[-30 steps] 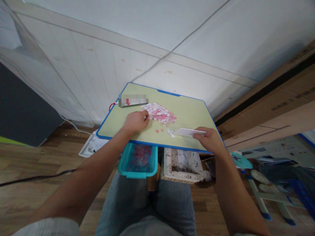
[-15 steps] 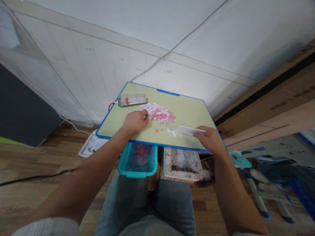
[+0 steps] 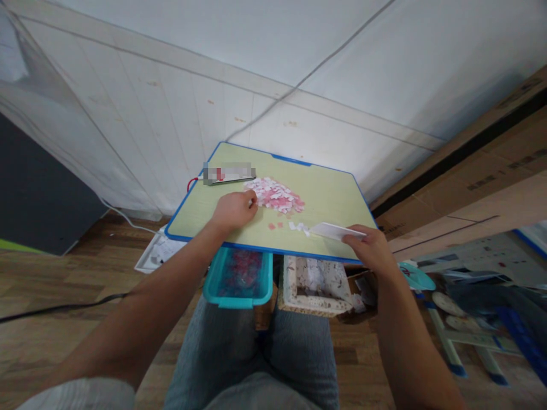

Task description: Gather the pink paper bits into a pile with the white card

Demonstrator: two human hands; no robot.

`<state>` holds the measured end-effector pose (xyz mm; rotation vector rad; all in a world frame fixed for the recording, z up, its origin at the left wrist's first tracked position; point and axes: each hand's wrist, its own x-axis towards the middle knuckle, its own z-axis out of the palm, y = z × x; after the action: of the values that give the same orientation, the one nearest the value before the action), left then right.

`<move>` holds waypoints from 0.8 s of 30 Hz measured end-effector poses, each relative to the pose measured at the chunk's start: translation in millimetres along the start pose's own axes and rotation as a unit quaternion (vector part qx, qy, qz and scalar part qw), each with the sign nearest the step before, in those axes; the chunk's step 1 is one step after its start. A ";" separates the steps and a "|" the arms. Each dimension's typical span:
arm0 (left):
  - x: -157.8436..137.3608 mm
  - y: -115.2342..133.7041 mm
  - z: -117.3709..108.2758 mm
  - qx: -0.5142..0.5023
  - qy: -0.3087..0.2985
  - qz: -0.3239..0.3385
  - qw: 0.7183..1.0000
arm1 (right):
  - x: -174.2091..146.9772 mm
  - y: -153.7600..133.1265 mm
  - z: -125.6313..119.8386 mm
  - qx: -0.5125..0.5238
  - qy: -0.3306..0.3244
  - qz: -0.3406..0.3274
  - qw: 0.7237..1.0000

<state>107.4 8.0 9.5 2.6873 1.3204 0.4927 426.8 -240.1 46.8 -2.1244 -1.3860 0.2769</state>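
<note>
On the yellow-green board (image 3: pixel 329 185) with a blue edge lies a heap of small white and pink pieces (image 3: pixel 277 196). My left hand (image 3: pixel 234 210) is closed in a pinch at the heap's left side; what its fingertips hold is too small to make out. My right hand (image 3: pixel 370 247) grips a flat white card (image 3: pixel 333 230) by its right end, tilted low over the board. Just left of the card's tip are several loose white pieces (image 3: pixel 299 227). Two pink pieces (image 3: pixel 276 226) lie further left, in front of the heap.
A partly blurred flat object (image 3: pixel 229 174) with a red cord rests at the board's back left. Below the front edge stand a teal basket (image 3: pixel 237 302) with reddish contents and a speckled white box (image 3: pixel 314 304). Cardboard boxes (image 3: pixel 470 176) lean at the right; a white wall (image 3: pixel 265 68) rises behind.
My right hand has shifted a little right and down with the card. The loose white pieces by its tip are more spread out. My left hand has barely moved.
</note>
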 end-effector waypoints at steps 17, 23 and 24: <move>1.1 -0.1 1.1 0.012 0.000 -0.006 1.000 | -24.8 6.6 -8.5 0.014 0.002 0.016 1.000; 1.4 2.9 0.2 0.023 -0.012 -0.030 0.999 | -12.2 -2.2 7.7 0.021 0.033 -0.006 0.999; 1.3 3.2 -0.1 0.023 -0.012 -0.030 0.999 | -11.0 -1.8 8.5 0.018 0.032 -0.006 0.999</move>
<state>110.5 7.1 10.6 2.6724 1.4193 0.4278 416.6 -246.3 39.4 -2.0754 -1.3472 0.2250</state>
